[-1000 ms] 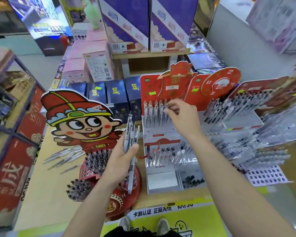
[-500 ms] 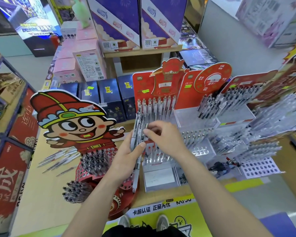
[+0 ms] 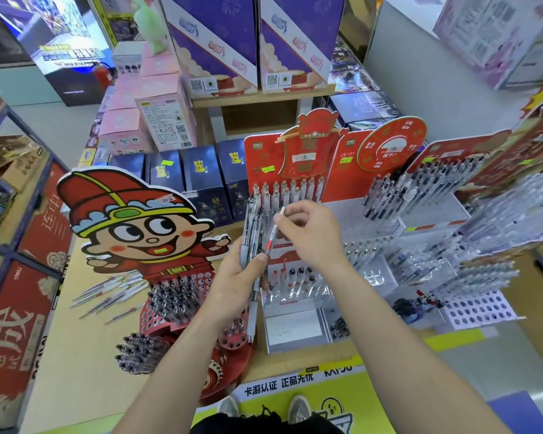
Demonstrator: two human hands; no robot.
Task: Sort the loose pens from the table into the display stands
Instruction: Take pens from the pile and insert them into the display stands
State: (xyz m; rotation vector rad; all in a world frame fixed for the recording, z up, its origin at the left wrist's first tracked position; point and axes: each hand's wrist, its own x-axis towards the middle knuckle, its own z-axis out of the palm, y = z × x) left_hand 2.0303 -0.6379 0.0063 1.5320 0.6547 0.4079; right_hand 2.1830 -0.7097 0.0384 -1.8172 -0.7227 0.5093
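My left hand (image 3: 232, 283) grips a bundle of pens (image 3: 252, 233) upright in front of the red tiered display stand (image 3: 282, 170). My right hand (image 3: 311, 233) pinches one pen with a red band (image 3: 272, 233) at its upper part, its tip still against the bundle by my left thumb. Several loose pens (image 3: 110, 292) lie on the table to the left. A round red stand with a cartoon figure (image 3: 176, 296) holds dark pens below my left forearm. The tiered stand's top row (image 3: 286, 189) is filled with white pens.
More clear pen stands (image 3: 436, 214) crowd the table's right side, with a white perforated tray (image 3: 480, 308) in front. Dark blue boxes (image 3: 198, 177) and pink boxes (image 3: 129, 123) stand behind. A shelf unit (image 3: 10, 245) is at the left. My shoes (image 3: 264, 408) show by the table edge.
My right hand came back from the top row of the red stand to the bundle and now pulls one red-banded pen out of it. The left hand holds steady.
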